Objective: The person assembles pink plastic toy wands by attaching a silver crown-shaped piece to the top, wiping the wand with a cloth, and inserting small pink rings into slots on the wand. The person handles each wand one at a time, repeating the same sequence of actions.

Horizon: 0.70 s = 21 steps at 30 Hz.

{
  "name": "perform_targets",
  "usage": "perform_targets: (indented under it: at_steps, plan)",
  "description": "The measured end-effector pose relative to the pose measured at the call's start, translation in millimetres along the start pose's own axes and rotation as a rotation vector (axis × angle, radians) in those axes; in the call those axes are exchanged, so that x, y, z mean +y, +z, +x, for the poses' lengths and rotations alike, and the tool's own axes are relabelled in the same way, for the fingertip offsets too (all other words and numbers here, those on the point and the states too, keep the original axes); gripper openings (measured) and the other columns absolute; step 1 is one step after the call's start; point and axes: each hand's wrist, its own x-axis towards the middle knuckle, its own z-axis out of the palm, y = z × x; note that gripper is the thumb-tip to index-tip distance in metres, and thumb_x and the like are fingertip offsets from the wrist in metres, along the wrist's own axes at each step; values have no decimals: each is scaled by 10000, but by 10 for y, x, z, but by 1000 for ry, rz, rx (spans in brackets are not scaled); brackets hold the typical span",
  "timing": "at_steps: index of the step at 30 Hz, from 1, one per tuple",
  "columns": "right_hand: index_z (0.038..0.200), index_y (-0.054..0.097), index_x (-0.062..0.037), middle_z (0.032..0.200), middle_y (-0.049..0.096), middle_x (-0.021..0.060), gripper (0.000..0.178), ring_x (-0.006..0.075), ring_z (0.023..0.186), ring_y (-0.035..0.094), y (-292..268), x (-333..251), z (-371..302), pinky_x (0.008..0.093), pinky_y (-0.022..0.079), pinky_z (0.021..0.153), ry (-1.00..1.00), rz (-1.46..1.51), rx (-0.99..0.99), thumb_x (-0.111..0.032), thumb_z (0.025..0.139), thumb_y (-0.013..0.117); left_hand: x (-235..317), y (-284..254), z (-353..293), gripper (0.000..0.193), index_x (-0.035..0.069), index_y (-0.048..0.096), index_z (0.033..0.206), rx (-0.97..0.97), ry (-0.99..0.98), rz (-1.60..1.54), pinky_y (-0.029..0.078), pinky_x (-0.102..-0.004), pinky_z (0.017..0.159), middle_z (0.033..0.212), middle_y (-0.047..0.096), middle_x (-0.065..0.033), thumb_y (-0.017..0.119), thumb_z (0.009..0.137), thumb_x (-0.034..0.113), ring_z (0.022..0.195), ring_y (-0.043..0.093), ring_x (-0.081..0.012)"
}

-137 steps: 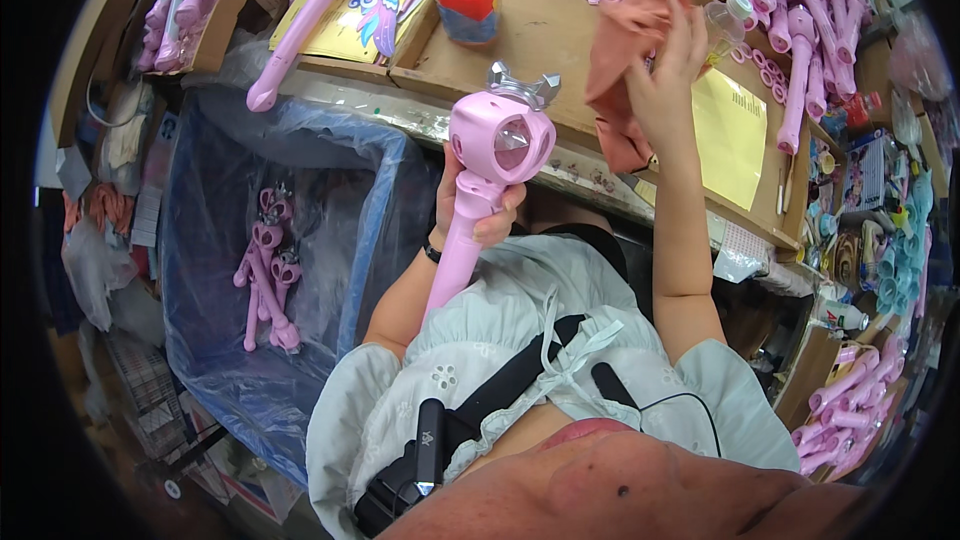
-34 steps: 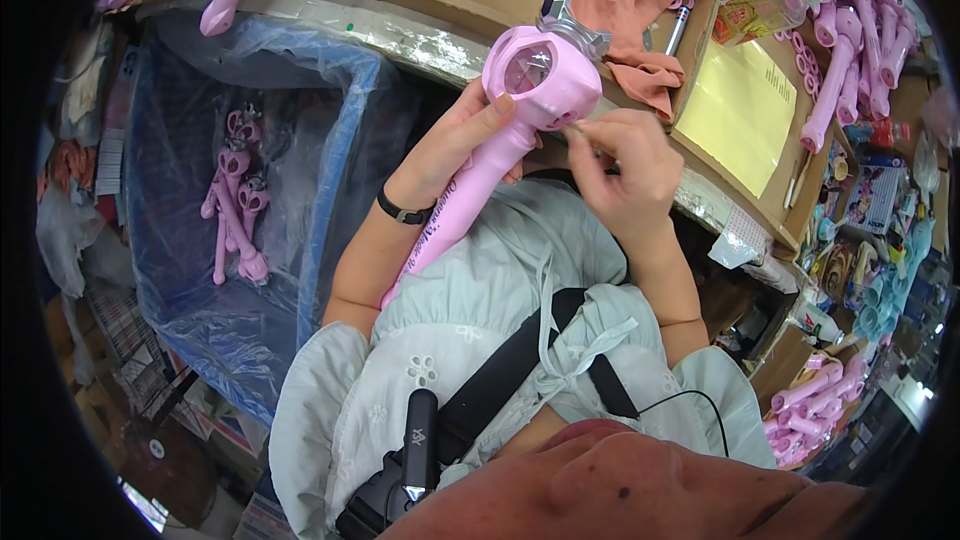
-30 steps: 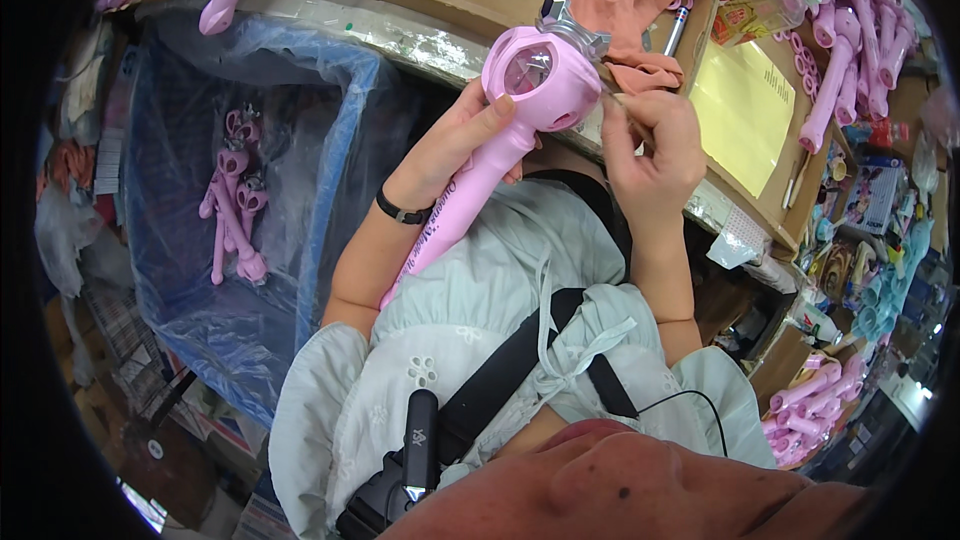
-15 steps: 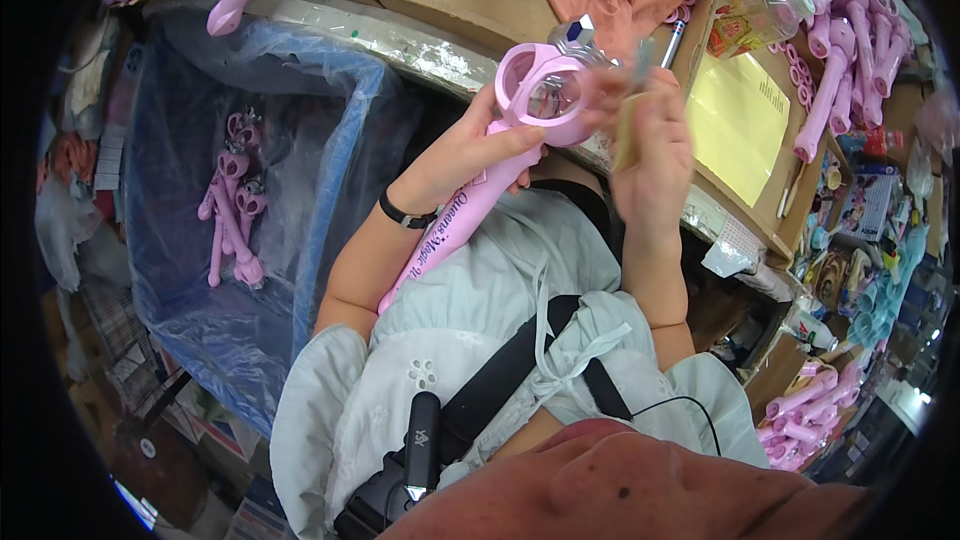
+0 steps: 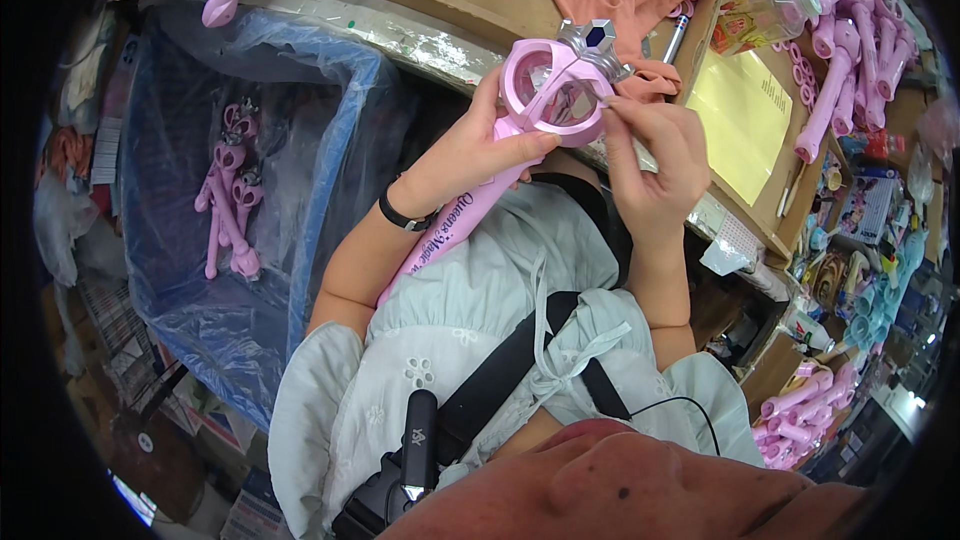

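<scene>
A pink toy wand (image 5: 462, 208) lies slantwise across my lap, its round openwork head up and its handle toward my left forearm. My left hand (image 5: 490, 145) is wrapped round the wand's neck, just below the head. On top of the head sits a silver crown piece (image 5: 592, 45) with a dark blue gem shape. Clear parts show inside the ring. My right hand (image 5: 655, 155) has thumb and forefinger pinched together at the right rim of the head, touching or very near it. Whatever lies between those fingertips is too small to name.
On my left, a blue plastic-lined bin (image 5: 345, 170) contains several pink wands (image 5: 232, 205). The workbench ahead carries an orange cloth (image 5: 615, 0), a pen (image 5: 676, 38), a yellow sheet (image 5: 740, 130) and a clear bottle (image 5: 760, 18). More pink wands (image 5: 850, 30) are heaped at the right.
My right hand was blurred by motion beside the wand's head, with something yellowish by its fingers. It now pinches at the rim. The crown piece shows more fully; my left hand keeps its grip.
</scene>
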Motion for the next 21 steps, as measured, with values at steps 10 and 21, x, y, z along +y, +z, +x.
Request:
perform_targets:
  at_steps: [10, 21]
  plan:
    - [804, 664, -74, 676, 565, 54, 187, 230, 621, 542, 70, -45, 62, 335, 431, 580, -62, -88, -44, -10, 639, 723, -11, 4, -5, 768, 32, 195, 1387, -11, 22, -79, 493, -252, 601, 986, 537, -81, 693, 832, 214, 717, 560, -111]
    - [763, 659, -82, 665, 551, 25, 146, 204, 617, 544, 109, -44, 148, 313, 416, 549, -117, -152, -34, -45, 645, 736, -21, -10, -3, 797, 34, 189, 1395, -11, 4, -91, 506, -262, 610, 991, 540, -86, 703, 826, 250, 736, 569, -123]
